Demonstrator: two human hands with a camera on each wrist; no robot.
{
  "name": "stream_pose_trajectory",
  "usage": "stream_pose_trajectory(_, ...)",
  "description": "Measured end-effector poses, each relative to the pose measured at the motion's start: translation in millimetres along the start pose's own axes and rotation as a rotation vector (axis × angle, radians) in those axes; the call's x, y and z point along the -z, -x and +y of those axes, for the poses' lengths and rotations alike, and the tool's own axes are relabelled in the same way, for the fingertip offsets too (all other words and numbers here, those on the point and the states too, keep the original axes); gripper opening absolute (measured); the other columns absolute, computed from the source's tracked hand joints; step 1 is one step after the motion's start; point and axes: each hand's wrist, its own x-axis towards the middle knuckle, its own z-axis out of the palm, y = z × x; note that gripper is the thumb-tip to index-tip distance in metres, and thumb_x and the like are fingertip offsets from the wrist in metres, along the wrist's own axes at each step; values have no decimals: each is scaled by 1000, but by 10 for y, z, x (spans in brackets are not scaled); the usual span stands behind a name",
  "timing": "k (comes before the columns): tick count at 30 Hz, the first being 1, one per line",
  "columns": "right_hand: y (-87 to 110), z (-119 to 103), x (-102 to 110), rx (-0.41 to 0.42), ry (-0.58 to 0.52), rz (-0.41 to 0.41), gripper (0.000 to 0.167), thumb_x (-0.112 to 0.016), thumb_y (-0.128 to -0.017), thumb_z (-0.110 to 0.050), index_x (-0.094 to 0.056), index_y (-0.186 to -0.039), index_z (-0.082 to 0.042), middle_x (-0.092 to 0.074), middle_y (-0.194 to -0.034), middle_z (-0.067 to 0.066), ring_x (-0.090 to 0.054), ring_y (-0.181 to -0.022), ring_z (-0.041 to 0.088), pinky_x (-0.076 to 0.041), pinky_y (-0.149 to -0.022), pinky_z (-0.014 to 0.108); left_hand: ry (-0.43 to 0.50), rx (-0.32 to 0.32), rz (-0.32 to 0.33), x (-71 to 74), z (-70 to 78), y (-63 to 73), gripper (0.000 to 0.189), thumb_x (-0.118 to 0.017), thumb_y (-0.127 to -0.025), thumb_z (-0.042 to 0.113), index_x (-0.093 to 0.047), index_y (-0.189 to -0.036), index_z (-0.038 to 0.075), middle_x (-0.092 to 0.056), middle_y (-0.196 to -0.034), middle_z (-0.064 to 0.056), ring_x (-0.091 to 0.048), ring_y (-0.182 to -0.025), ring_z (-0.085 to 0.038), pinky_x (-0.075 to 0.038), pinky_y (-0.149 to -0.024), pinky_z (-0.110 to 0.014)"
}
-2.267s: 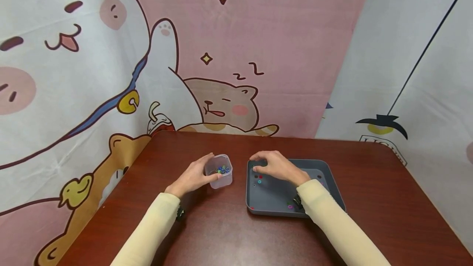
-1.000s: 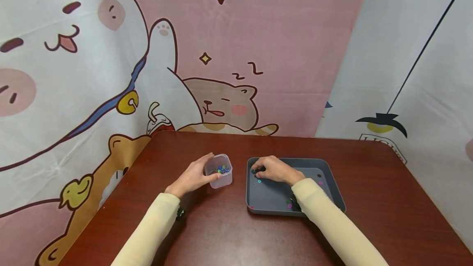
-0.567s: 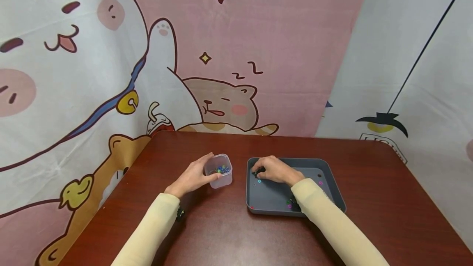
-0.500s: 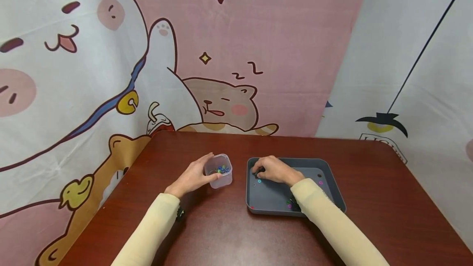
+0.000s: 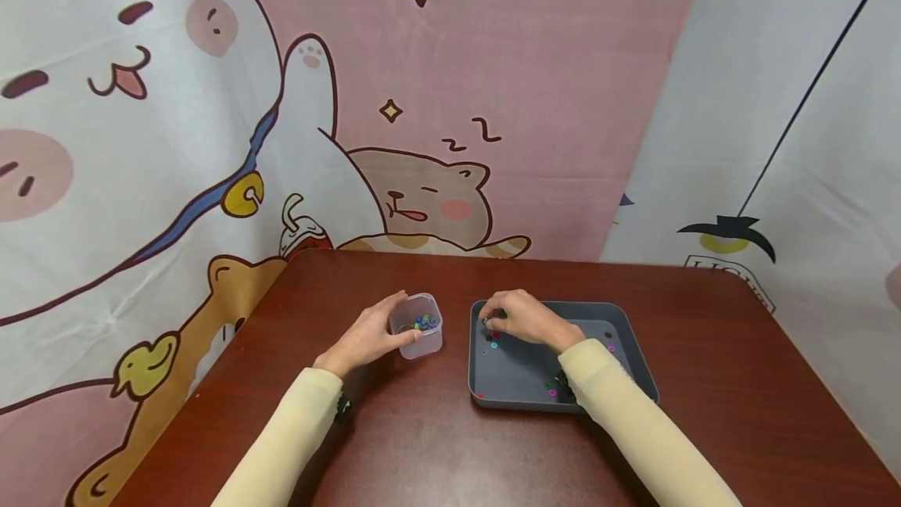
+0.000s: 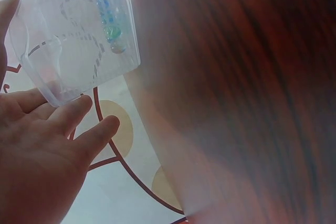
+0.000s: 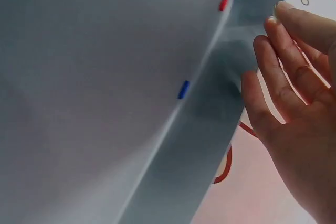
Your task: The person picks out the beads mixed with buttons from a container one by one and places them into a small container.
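My left hand [image 5: 367, 339] holds a small clear plastic container [image 5: 426, 347], thumb on the near side and fingers behind. Blue and green beads [image 5: 425, 323] lie inside it, seen through the wall in the left wrist view too. My right hand [image 5: 529, 318] is over the far left corner of a grey tray [image 5: 521, 370]. Its thumb and index fingertips meet, and a tiny bead [image 5: 486, 321] seems pinched there, too small to make out well. Below the hand lie a red bead [image 5: 496, 335] and a cyan ring-shaped bead [image 5: 494, 345].
More small beads are scattered over the tray: a pink ring [image 5: 552, 393], a dark one [image 5: 608, 335] and a red one [image 5: 480, 395] at the near left corner. The tray stands on a brown table [image 5: 422, 444]. A cartoon-printed cloth [image 5: 563, 100] hangs behind.
My right hand came down into the tray's far left corner and has now risen slightly, fingertips together. The left hand and container have stayed in place.
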Motion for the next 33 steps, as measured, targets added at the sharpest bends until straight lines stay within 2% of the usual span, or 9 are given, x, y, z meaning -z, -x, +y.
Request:
stream_pose_trajectory(10,-22,-105,81,40,-78,78,19,-75,-96,-13,-78,-115,-11,-73,-112,-2,-68,-104,16,-57,-91,42,-7,-11,2,-6,-18,3,89,-79,-89,48,-40,-157,5,-42,-161,-16,-55,-132,-34,-46,-109,-52)
stream_pose_trajectory(20,-60,-253,122,51,-137,139,17,-74,-98,-20,-77,-115,-18,-72,-111,-7,-67,-105,12,-56,-93,43,-10,-11,4,-1,-12,0,89,-79,-89,49,-41,-157,5,-43,-160,-16,-56,-131,-35,-47,-108,-53)
stream_pose_trajectory(33,-208,-475,138,76,-212,216,15,-73,-99,-27,-77,-113,-23,-72,-113,-12,-65,-107,8,-55,-88,37,-3,-13,2,10,2,-11,91,-79,-89,50,-41,-157,4,-42,-161,-17,-55,-133,-36,-46,-108,-53)
